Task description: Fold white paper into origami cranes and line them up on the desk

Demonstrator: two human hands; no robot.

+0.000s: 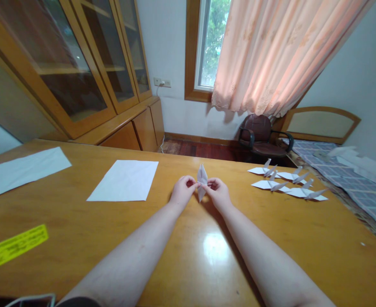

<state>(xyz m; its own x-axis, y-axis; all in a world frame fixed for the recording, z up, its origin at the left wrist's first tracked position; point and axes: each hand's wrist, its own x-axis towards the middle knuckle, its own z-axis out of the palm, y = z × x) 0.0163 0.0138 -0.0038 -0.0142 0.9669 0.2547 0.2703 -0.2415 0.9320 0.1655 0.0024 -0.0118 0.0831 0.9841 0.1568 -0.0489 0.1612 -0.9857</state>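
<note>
Between my two hands is a folded white paper piece (202, 174), pointed at its top and bottom, held upright just over the table. My left hand (184, 190) pinches its left side near the middle with thumb and finger. On the opposite side my right hand (219, 192) grips it the same way, so both sets of fingertips nearly meet. Several finished-looking white paper cranes (269, 185) stand grouped on the table to the right. A flat white paper sheet (123, 181) lies to the left of my left hand.
The wooden table (175, 264) spans the foreground. Another white sheet (27, 170) lies at its far left, with a yellow printed strip (15, 247) nearer me. Beyond stand a glass-door cabinet (111, 106), a brown office chair (260, 134) and a bed (344, 170).
</note>
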